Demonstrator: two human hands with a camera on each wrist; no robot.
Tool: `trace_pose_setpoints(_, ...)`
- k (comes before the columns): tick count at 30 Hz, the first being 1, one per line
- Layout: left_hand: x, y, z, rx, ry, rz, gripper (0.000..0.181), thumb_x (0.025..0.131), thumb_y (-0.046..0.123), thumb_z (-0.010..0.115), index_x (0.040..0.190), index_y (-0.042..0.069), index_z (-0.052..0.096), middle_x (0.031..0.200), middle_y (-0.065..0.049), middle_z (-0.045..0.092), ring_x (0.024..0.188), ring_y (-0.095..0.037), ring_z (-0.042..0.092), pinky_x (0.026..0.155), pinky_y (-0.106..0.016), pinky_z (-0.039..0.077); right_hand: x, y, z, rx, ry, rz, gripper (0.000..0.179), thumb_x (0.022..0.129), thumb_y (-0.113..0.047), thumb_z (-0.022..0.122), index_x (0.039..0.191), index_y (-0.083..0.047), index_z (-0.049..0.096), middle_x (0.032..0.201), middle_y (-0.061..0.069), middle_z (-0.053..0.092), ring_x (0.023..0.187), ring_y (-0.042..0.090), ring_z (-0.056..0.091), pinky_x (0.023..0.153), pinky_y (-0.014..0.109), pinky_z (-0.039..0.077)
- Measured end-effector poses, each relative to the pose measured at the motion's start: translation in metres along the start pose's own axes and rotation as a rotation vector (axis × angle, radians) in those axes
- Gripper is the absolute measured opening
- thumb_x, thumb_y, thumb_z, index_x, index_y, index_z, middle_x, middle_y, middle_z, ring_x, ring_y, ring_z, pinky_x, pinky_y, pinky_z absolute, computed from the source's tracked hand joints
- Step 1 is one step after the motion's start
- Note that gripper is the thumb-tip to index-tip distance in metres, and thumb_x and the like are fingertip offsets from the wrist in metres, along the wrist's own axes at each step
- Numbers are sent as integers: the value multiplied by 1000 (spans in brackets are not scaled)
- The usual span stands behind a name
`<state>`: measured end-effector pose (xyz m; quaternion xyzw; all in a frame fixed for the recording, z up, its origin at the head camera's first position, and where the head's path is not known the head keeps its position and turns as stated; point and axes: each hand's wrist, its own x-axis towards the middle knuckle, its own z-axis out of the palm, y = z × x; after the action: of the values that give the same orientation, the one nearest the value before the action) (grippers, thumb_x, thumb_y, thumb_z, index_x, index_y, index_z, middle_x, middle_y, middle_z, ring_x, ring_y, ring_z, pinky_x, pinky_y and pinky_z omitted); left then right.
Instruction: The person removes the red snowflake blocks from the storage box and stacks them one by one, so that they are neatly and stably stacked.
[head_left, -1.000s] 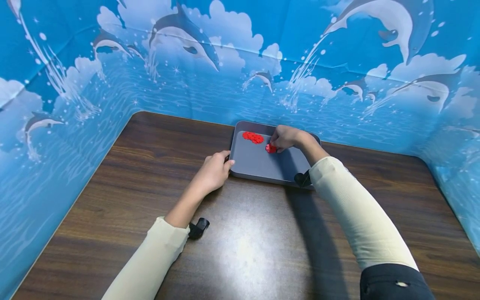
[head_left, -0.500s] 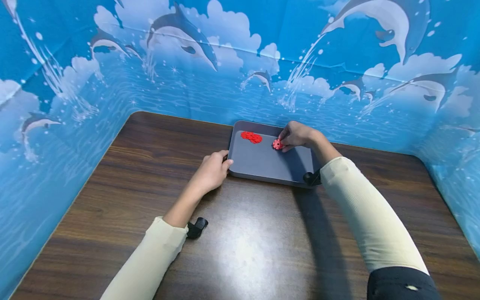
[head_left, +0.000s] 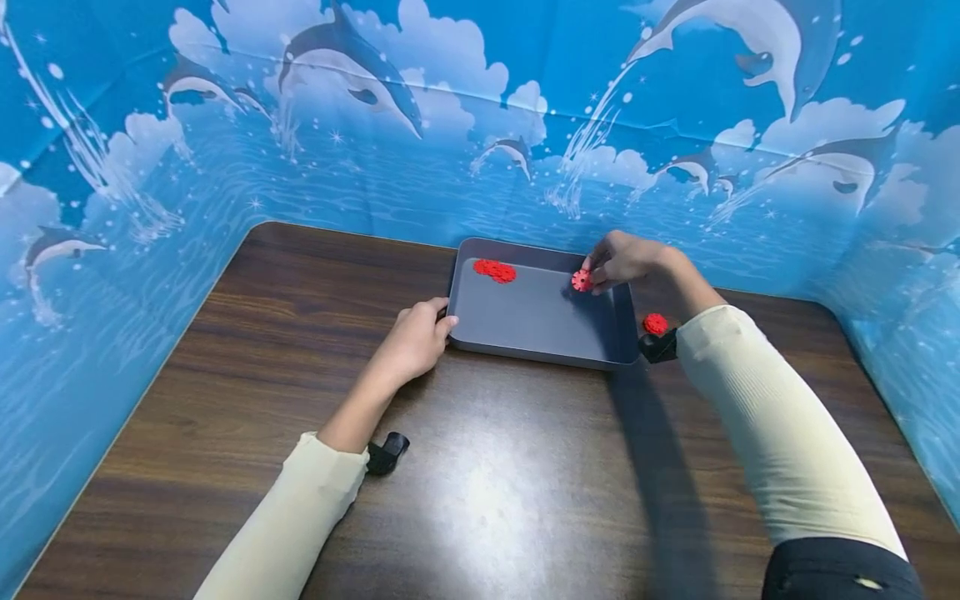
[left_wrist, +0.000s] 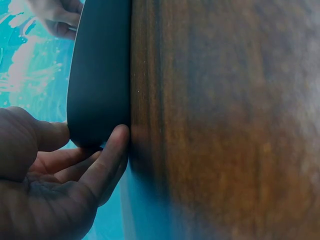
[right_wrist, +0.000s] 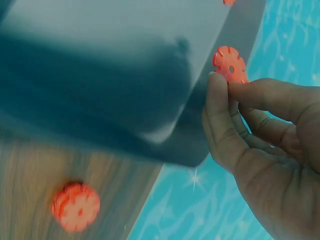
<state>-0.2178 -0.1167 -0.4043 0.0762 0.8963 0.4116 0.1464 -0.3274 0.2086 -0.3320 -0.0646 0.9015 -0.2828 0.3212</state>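
Note:
My right hand (head_left: 630,257) pinches a red notched plastic disc (head_left: 581,281) over the far right part of the grey tray (head_left: 525,321). In the right wrist view the disc (right_wrist: 230,65) stands up between thumb and fingertips, its centre hole and edge slots showing. At the tray's left side my left hand (head_left: 414,340) grips the wall. The left wrist view shows its thumb at the rim and the fingers (left_wrist: 107,160) against the outer wall. More red discs (head_left: 495,271) lie overlapping in the tray's far left corner.
A short stack of red discs (head_left: 656,323) sits on the wooden table (head_left: 300,308), right of the tray and near the right wrist's black camera mount (head_left: 658,346). A blue dolphin-print cloth (head_left: 450,183) rises behind the table and along its sides.
My right hand has moved right with the pinched disc, from the tray's middle toward its right wall. The stack on the table has come into sight. The left hand stays at the tray.

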Motion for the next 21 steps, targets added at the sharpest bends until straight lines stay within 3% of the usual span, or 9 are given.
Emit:
trace_pose_setpoints(4, 0, -1, 0, -6, -4, 2, 54, 118, 19, 43, 165, -5, 34, 153, -28, 58, 116, -32, 73, 90, -41, 61, -11, 12, -10, -33, 7, -1, 20, 111, 0, 53, 127, 11, 58, 124, 25, 68, 114, 34, 76, 103, 47, 60)
trace_pose_setpoints(9, 0, -2, 0, 1, -8, 15, 54, 118, 19, 43, 165, -6, 34, 147, -28, 62, 111, -32, 72, 87, -40, 59, -24, 29, -21, -101, 66, 26, 23, 111, -9, 57, 128, 7, 61, 115, 19, 74, 103, 24, 74, 94, 43, 60)
trace_pose_setpoints(13, 1, -3, 1, 5, -9, 17, 54, 118, 19, 43, 165, -6, 34, 148, -29, 61, 116, -34, 73, 92, -44, 60, -34, 44, -28, -142, 104, 42, 24, 109, -12, 62, 126, 5, 65, 106, 13, 75, 94, 20, 67, 86, 39, 55)
trace_pose_setpoints(18, 2, -1, 2, -1, -18, 8, 55, 119, 20, 42, 166, -5, 32, 154, -30, 56, 122, -36, 72, 96, -45, 61, -44, 68, -34, -128, 92, 87, 24, 109, -12, 62, 126, 5, 65, 102, 9, 75, 90, 18, 66, 82, 36, 54)
trace_pose_setpoints(21, 2, 0, 1, -1, -21, 5, 55, 118, 20, 43, 166, -5, 32, 158, -30, 53, 125, -36, 71, 99, -46, 61, -49, 81, -36, -53, 73, 133, 26, 111, -8, 57, 130, 8, 60, 105, 11, 77, 93, 16, 72, 89, 40, 60)
